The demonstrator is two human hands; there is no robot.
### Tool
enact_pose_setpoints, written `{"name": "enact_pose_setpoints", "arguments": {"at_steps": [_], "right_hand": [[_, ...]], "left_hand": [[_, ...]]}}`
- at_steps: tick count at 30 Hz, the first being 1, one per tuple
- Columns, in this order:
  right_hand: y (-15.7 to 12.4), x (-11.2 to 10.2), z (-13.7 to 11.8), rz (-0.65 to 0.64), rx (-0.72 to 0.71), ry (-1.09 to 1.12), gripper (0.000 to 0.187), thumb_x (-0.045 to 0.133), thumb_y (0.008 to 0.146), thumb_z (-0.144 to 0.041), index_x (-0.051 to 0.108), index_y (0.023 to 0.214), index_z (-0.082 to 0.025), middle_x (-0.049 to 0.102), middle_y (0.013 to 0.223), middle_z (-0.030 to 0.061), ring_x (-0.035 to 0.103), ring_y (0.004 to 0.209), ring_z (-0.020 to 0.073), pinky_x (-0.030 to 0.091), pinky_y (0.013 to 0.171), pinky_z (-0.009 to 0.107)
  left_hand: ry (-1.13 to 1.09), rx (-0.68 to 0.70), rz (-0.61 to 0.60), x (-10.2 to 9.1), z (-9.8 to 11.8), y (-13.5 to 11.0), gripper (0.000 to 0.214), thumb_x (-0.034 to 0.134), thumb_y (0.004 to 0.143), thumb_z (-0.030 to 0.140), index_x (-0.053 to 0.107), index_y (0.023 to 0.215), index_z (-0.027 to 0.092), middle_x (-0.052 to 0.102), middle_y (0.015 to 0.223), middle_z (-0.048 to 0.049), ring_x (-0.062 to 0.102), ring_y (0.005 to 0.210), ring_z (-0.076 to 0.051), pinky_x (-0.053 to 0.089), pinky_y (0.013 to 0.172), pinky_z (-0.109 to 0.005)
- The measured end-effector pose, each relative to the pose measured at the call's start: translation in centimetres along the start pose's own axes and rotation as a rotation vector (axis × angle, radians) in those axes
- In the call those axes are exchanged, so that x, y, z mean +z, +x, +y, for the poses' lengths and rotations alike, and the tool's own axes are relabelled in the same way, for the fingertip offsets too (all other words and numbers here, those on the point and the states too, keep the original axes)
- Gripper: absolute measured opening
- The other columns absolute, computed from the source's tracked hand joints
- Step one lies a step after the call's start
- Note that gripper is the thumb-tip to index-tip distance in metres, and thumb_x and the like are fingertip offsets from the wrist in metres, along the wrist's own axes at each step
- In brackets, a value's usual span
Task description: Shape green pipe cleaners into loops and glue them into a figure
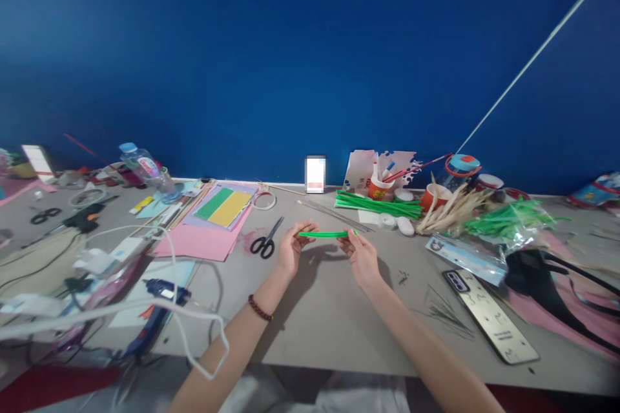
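Note:
Between my two hands a green pipe cleaner (323, 234), seemingly doubled, stretches level above the grey table (320, 335). My left hand (292, 246) pinches its left end, and my right hand (359, 253) grips the right end between thumb and fingers. Black-handled scissors (264, 246) lie just left of my left hand, blades pointing away. Beyond my right hand rests a bundle of green pipe cleaners (378, 204). Thin wires (334, 214) lie on the table behind the held piece.
Pink paper (203, 242), a tape roll (264, 201) and a blue glue gun (155, 316) with white cables (177, 271) occupy the left. On the right are a phone (489, 316), a pen cup (379, 189) and raffia-like strands (450, 210). A lit screen (315, 174) stands by the wall.

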State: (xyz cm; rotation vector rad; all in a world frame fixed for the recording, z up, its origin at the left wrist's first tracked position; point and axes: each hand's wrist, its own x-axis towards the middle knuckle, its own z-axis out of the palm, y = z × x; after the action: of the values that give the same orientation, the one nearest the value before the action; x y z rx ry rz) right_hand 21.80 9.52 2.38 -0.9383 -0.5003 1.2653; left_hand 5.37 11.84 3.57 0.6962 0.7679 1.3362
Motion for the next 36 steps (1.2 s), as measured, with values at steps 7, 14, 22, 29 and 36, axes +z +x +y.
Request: {"name": "enact_pose_setpoints", "arguments": {"at_steps": [7,14,22,29,36], "right_hand": [[0.3,0.3,-1.0,-0.142,-0.030,-0.287,0.032,0.076,0.056,-0.044,0.071,0.066,-0.015,0.063,0.058,0.0008,0.054,0.049,0.0108,0.044,0.045,0.022],[0.1,0.3,-0.9,-0.299,-0.081,-0.510,0.030,0.070,0.064,-0.044,0.072,0.070,-0.014,0.050,0.043,-0.0045,0.041,0.039,0.0069,0.034,0.040,0.020],[0.5,-0.3,-0.5,-0.343,-0.121,-0.454,0.037,0.067,0.070,-0.044,0.071,0.096,-0.017,0.057,0.062,-0.0015,0.051,0.050,0.0097,0.044,0.051,0.025],[0.2,-0.1,-0.1,-0.401,-0.015,-0.306,0.033,0.068,0.069,-0.043,0.072,0.092,-0.020,0.056,0.071,-0.0009,0.052,0.054,0.0091,0.042,0.048,0.023],[0.1,0.2,-0.4,-0.375,0.037,-0.253,0.030,0.073,0.064,-0.041,0.073,0.081,-0.017,0.058,0.062,-0.0022,0.050,0.048,0.0073,0.039,0.048,0.022]], "left_hand": [[0.241,-0.395,-0.316,-0.4,0.6,-0.3,0.034,0.067,0.071,0.037,0.070,0.094,0.012,0.071,0.079,-0.0114,0.064,0.065,-0.016,0.048,0.061,-0.025],[0.405,-0.375,-0.457,0.6,-0.6,-1.4,0.034,0.065,0.073,0.044,0.069,0.081,0.011,0.065,0.065,-0.0068,0.051,0.042,-0.007,0.036,0.045,-0.021],[0.535,-0.333,-0.342,0.7,-1.3,-0.9,0.052,0.064,0.064,0.059,0.065,0.081,0.010,0.037,0.041,0.0081,0.021,0.033,-0.003,0.011,0.037,-0.022],[0.608,-0.117,-0.376,1.6,-1.2,-1.4,0.052,0.056,0.070,0.062,0.060,0.065,0.011,0.039,0.046,0.0048,0.023,0.043,-0.005,0.015,0.044,-0.023],[0.653,-0.080,-0.415,1.5,-1.8,-1.6,0.047,0.049,0.076,0.059,0.054,0.065,0.013,0.034,0.049,0.0058,0.025,0.045,-0.006,0.018,0.045,-0.024]]}}
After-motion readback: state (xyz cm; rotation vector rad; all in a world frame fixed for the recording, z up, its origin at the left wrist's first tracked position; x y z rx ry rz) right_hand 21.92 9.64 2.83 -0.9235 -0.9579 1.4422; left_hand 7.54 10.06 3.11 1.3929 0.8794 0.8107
